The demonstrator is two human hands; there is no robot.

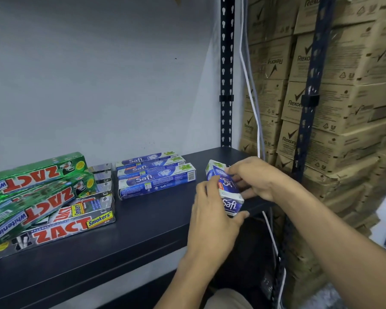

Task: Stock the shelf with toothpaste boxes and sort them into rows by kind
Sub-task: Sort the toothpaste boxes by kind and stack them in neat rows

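You are holding a small bundle of blue boxes (228, 189) between both hands at the right end of the shelf (143, 233). Your left hand (210, 210) is curling round its near end, and your right hand (254, 179) is gripping the far side. The matching blue row (156, 176) is lying just to the left, apart from the green boxes (36, 186) and silver boxes (62, 228). By my judgement you are adding to that row, so be turning the bundle lengthwise, labels up, setting it flush beside the blue ones and squaring the ends.
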